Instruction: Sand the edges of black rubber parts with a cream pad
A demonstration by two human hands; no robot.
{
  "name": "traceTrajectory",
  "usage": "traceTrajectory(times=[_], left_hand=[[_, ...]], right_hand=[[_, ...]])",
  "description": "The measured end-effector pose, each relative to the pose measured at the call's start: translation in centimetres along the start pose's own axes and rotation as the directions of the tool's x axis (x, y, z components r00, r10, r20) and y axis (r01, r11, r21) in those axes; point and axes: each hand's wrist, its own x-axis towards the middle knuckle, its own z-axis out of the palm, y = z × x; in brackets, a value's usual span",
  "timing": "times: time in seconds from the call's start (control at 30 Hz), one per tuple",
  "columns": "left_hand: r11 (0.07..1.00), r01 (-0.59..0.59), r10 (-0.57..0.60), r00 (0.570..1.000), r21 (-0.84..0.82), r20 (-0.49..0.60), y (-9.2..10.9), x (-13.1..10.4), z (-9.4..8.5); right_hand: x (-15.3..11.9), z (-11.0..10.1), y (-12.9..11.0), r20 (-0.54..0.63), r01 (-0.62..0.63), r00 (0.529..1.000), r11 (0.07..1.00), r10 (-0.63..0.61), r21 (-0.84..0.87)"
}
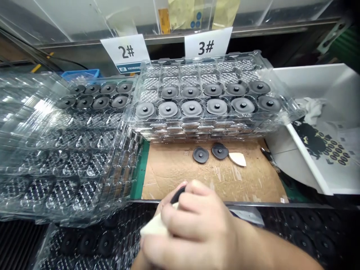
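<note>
My right hand (pixel 201 223) is closed around a cream-coloured, flat-edged piece (pixel 155 227), whose pointed corner sticks out to the left. Behind it, mostly hidden, my left hand (pixel 163 202) grips a black disc (pixel 177 195), seen nearly edge-on against my right fingers. Whether the cream piece touches the disc I cannot tell. Beyond my hands, a rounded black disc with a central stud (pixel 200 155) and a second such disc (pixel 220 151) lie on a worn cardboard sheet (pixel 168 176). Beside them rests a cream wedge-shaped piece (pixel 237 159).
A stack of clear trays (pixel 197 125) at the back holds rows of black discs, below a "3#" sign (pixel 206 45). More clear trays (pixel 112 150) stand left by a "2#" sign (pixel 126 52). A white bin (pixel 306 161) with scraps is right. Trays with dark discs (pixel 87 243) sit lower.
</note>
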Motion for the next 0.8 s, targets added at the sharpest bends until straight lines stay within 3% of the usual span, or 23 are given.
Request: traceTrajectory(times=[0.03,0.1,0.2,0.23,0.37,0.43,0.5,0.57,0.63,0.7,0.73,0.8], left_hand=[[1.000,-0.017,0.018,0.999,0.003,-0.032,0.1,0.0,0.1],[0.998,-0.061,0.060,0.998,-0.011,-0.031,0.4,0.1,0.2],[0.987,-0.127,0.122,0.991,-0.095,-0.050,1.0,0.2,0.3],[0.983,-0.141,0.137,0.990,-0.121,-0.045,1.2,0.2,0.2],[0.973,-0.152,0.157,0.988,-0.173,0.014,1.8,0.3,0.0],[0.972,-0.152,0.159,0.987,-0.181,0.024,1.9,0.3,0.1],[0.973,-0.154,0.160,0.987,-0.174,0.025,1.8,0.4,0.3],[0.973,-0.165,0.169,0.986,-0.162,0.013,1.6,0.5,0.5],[0.972,-0.171,0.174,0.985,-0.163,0.002,1.3,0.5,0.7],[0.967,-0.197,0.195,0.980,-0.160,-0.030,1.1,0.6,0.7],[0.966,-0.211,0.205,0.977,-0.150,-0.054,1.1,0.5,0.6],[0.961,-0.249,0.237,0.966,-0.120,-0.107,1.1,0.5,0.4]], right_hand=[[0.0,0.1,0.6,-0.015,-0.013,1.000,0.999,0.014,0.038],[-0.7,0.4,2.3,-0.060,-0.235,0.970,0.971,0.238,0.050],[-3.2,2.4,4.3,-0.022,-0.571,0.820,0.820,0.572,0.030],[-4.3,3.6,4.6,0.035,-0.610,0.792,0.791,0.609,0.044],[-8.1,7.5,4.3,0.211,-0.627,0.774,0.771,0.597,0.117],[-8.4,7.4,3.7,0.197,-0.655,0.752,0.747,0.628,0.118],[-7.2,5.6,2.7,0.108,-0.674,0.738,0.724,0.666,0.144],[-5.2,3.1,1.4,-0.044,-0.618,0.769,0.759,0.638,0.206],[-3.3,1.1,0.1,-0.150,-0.415,0.878,0.879,0.455,0.233],[-2.4,0.3,-0.7,-0.101,-0.260,0.952,0.940,0.288,0.221],[-2.3,0.1,-0.8,-0.026,-0.263,0.962,0.945,0.273,0.195],[-2.6,0.0,-0.9,0.091,-0.380,0.924,0.919,0.372,0.107]])
